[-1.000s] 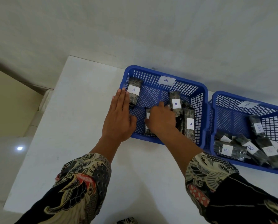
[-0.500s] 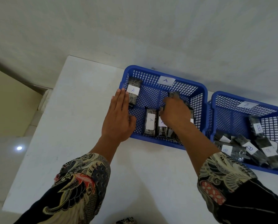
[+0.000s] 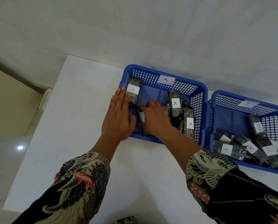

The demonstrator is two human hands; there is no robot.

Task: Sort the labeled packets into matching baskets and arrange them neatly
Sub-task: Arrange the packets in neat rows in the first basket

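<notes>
Blue basket A carries a white "A" tag on its back wall. Inside, one dark A packet leans in the far left corner, and two more stand at the right. My right hand reaches into the basket's near left part, with thumb and fingers closed around another packet whose label is mostly hidden. My left hand lies flat against the basket's outer left wall and holds nothing. Basket B, to the right, holds several B packets lying jumbled.
Both baskets sit at the back of a white table, close to the wall. The table's left edge drops to a tiled floor. A dark patterned thing shows at the bottom edge of the view.
My right hand moved from the packets at the right of basket A back to the near left, onto a packet there. The right-hand packets show again. My left hand stayed put.
</notes>
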